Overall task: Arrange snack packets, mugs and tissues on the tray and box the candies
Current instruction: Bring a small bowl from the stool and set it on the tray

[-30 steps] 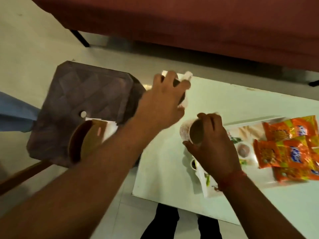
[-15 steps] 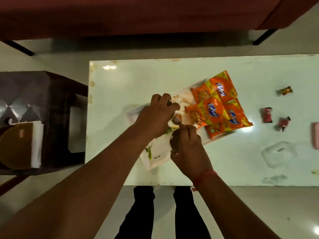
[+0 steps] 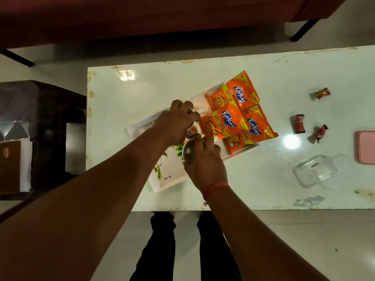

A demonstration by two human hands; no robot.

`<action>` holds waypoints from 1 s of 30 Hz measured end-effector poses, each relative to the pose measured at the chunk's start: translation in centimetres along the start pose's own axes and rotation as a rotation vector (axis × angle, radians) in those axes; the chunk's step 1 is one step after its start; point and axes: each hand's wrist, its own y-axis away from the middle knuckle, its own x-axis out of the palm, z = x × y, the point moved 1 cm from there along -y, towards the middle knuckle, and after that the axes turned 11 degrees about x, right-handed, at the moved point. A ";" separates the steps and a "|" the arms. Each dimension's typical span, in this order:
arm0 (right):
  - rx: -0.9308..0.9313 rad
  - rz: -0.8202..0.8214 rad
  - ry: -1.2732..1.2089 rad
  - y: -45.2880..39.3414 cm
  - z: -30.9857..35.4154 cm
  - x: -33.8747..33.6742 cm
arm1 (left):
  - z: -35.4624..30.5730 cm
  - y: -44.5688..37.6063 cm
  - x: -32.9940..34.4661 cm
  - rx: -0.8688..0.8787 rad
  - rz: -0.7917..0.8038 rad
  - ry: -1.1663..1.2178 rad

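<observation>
A white tray (image 3: 168, 179) with a leaf print lies on the white table (image 3: 142, 92). Several orange snack packets (image 3: 239, 114) cover its right half. My left hand (image 3: 178, 120) grips a mug (image 3: 190, 130) over the tray's middle; most of that mug is hidden under my fingers. Just in front of it, my right hand (image 3: 205, 159) holds a second mug (image 3: 187, 153) by its rim, low over the tray. Three wrapped candies (image 3: 299, 123) lie on the table to the right. A clear plastic box (image 3: 314, 171) stands open near them.
A pink lid (image 3: 365, 147) lies at the table's right edge. A dark stool (image 3: 40, 122) on the left carries white tissues (image 3: 25, 163) and a brown board. A red sofa (image 3: 162, 17) runs along the far side. My legs show below the table's near edge.
The view swung from the stool at the left to the table. Both hands carried their mugs rightward onto the tray, beside the snack packets, and have since barely moved.
</observation>
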 end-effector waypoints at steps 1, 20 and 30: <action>0.005 -0.012 0.010 -0.1 0.0 0.1 | 0.1 -0.1 0.1 -0.002 -0.001 -0.003; 0.061 -0.025 0.034 -0.1 -0.3 1.1 | 1.4 -0.4 0.9 0.033 0.032 -0.056; 0.037 -0.021 0.028 -0.1 -0.3 1.0 | 1.7 -0.6 1.1 0.070 0.002 -0.071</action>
